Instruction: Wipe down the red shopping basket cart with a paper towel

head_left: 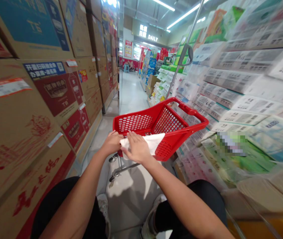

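A red plastic shopping cart [169, 120] with perforated sides stands crosswise in front of me, its handle at the right. Over its near rim hangs a white cloth [155, 141]. My right hand [138, 146] is on the cloth, with the fingers over the rim and the thumb on the near side, clasping the cloth against the cart. At the left corner of the cart, my left hand [111, 143] is closed over the rim, its fingertips partly hidden. The two hands are close together.
Stacked cardboard boxes [57, 86] line the left side. Packs of paper tissue [231, 89] are piled at the right, with a metal pole [173, 81] before them. A tiled aisle [133, 89] runs ahead. My shoes [103, 204] flank the floor below the cart.
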Tool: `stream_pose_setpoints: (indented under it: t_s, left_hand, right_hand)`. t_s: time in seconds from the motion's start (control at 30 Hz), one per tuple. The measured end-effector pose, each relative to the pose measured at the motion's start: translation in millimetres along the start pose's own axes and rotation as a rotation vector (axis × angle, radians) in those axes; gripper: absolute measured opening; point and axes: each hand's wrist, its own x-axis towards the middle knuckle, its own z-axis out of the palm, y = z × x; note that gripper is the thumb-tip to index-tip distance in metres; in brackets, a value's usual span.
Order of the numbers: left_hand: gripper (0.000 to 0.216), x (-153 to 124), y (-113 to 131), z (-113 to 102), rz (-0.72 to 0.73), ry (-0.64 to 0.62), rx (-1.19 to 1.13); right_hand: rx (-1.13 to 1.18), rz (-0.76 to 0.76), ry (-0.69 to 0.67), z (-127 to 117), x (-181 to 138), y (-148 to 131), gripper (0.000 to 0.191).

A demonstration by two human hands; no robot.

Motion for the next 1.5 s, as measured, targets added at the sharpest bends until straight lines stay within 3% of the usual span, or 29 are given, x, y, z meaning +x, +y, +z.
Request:
stream_pose_setpoints:
  t_s: [0.23,0.33,0.43,0.63,0.73,0.8,0.87,1.1,1.2,1.3,1.5]
  left_hand:
    - [0.03,-6,-5,0,-0.01,0.006,-0.065]
    - [0.034,-3,0,3,-0.025,0.009,-0.055]
    - [0.035,1,9,6,-0.037,0.034,-0.041]
    - [0.021,12,26,14,-0.055,0.039,-0.008]
    - [0.022,14,24,17,-0.07,0.021,-0.017]
    - [0.021,11,21,17,-0.047,0.059,-0.025]
    - [0.014,7,18,15,-0.024,0.104,-0.017]
    - [0.03,-2,11,10,0.001,0.139,-0.046]
    - [0.031,-1,12,15,0.0,0.151,-0.045]
    - [0.029,0,18,20,-0.023,0.181,-0.035]
    - [0.027,-2,35,19,-0.029,0.208,0.054]
  right_hand:
    - [-0.402,0.23,0.022,-82,-41,153,0.069]
    - [-0.497,0.274,0.049,-100,-47,183,0.07]
    - [-0.448,0.292,0.055,-85,-41,164,0.073]
    - [-0.118,0.135,0.066,-3,-10,30,0.074]
    - [-0.016,0.051,0.05,15,0,-10,0.072]
    - [0.015,-0.005,0.021,13,3,-10,0.066]
    - [0.007,-0.028,0.0,4,1,9,0.061]
    - [-0.298,0.163,0.067,-59,-24,147,0.05]
    - [-0.392,0.186,0.095,-77,-29,180,0.04]
    - [-0.399,0.223,0.134,-68,-25,166,0.03]
    - [-0.205,0.186,0.212,-2,-7,71,0.019]
